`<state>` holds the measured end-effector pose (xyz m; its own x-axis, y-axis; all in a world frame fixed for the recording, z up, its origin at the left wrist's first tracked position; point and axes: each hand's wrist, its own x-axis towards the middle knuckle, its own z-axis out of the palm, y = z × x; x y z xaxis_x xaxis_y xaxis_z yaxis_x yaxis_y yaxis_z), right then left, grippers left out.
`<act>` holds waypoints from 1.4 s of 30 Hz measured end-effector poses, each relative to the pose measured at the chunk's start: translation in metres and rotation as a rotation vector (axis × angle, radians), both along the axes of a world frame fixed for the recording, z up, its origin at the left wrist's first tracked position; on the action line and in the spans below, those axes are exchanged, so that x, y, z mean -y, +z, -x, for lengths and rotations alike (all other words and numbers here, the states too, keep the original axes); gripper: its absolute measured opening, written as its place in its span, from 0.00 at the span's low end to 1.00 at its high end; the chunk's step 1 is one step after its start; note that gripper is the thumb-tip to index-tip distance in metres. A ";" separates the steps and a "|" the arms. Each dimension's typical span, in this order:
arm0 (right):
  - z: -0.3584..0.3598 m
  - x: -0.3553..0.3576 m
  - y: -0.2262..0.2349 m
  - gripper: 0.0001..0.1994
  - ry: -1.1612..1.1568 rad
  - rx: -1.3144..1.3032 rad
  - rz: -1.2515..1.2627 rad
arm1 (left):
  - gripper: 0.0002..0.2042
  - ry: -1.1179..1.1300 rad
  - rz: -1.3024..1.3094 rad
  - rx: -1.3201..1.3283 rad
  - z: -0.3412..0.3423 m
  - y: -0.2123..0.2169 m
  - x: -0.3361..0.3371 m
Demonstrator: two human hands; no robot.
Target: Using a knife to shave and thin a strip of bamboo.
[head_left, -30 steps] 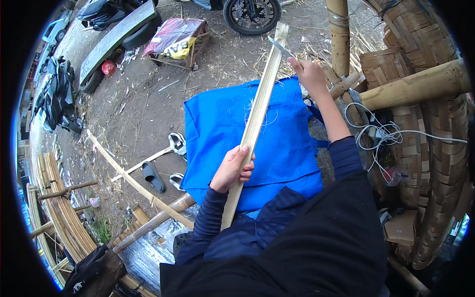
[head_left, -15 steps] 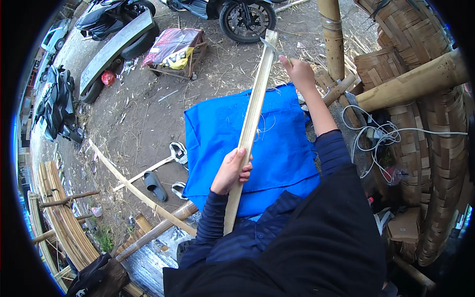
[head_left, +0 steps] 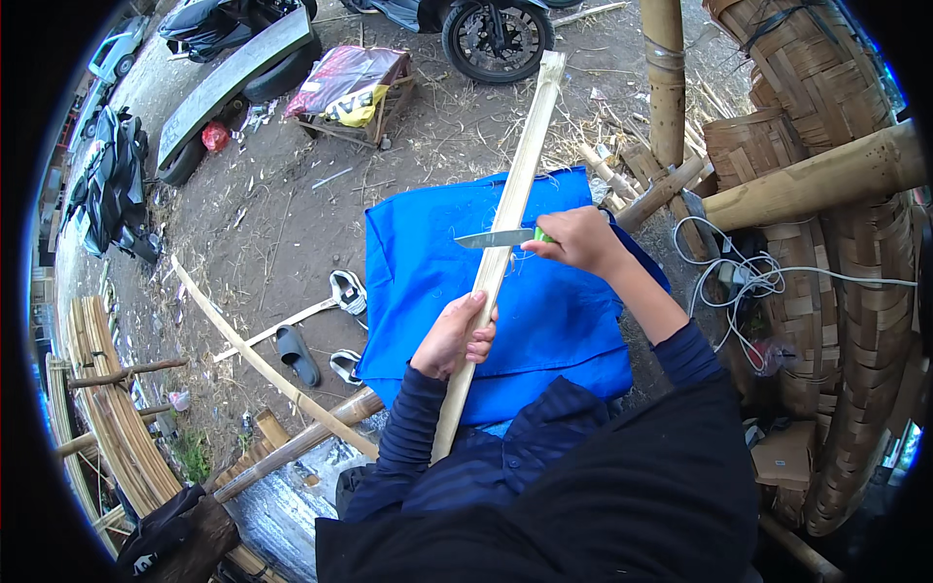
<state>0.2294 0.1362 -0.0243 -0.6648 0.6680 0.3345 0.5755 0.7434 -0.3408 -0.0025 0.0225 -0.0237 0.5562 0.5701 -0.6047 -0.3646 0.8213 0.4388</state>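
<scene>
A long pale bamboo strip point(head_left: 522, 180) slants from my lap up toward the far ground. Below its middle, my left hand point(head_left: 459, 335) is wrapped around it. My right hand point(head_left: 580, 240) grips the green handle of a knife point(head_left: 494, 238). The blade lies crosswise over the strip, a little above my left hand, with its tip pointing left. Beneath the strip a blue cloth point(head_left: 418, 262) covers my lap, with thin shavings on it.
Bamboo poles point(head_left: 816, 180) and woven bamboo panels point(head_left: 777, 49) stand at my right, beside a tangled white cable point(head_left: 748, 282). Split bamboo strips point(head_left: 121, 418) are stacked at left. Sandals point(head_left: 297, 356) lie on the ground; a motorcycle wheel point(head_left: 498, 41) is at the far side.
My right hand has drawn the knife down along the strip from near its far end toward my left hand. The left hand keeps its hold in nearly the same place.
</scene>
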 end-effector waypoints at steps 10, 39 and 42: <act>-0.070 -0.111 0.027 0.29 -0.590 -0.029 -0.116 | 0.17 -0.036 -0.017 0.094 -0.009 0.009 0.011; -0.055 -0.096 0.052 0.31 -0.367 0.061 0.063 | 0.17 -0.039 -0.032 0.062 -0.005 0.009 0.013; -0.041 -0.080 0.058 0.30 -0.246 0.073 0.164 | 0.17 -0.032 -0.029 0.081 -0.002 0.009 0.012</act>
<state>0.2705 0.2164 0.0333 -0.4949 0.8529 0.1664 0.7587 0.5175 -0.3957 -0.0007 0.0108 -0.0149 0.6207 0.5682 -0.5403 -0.3738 0.8202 0.4331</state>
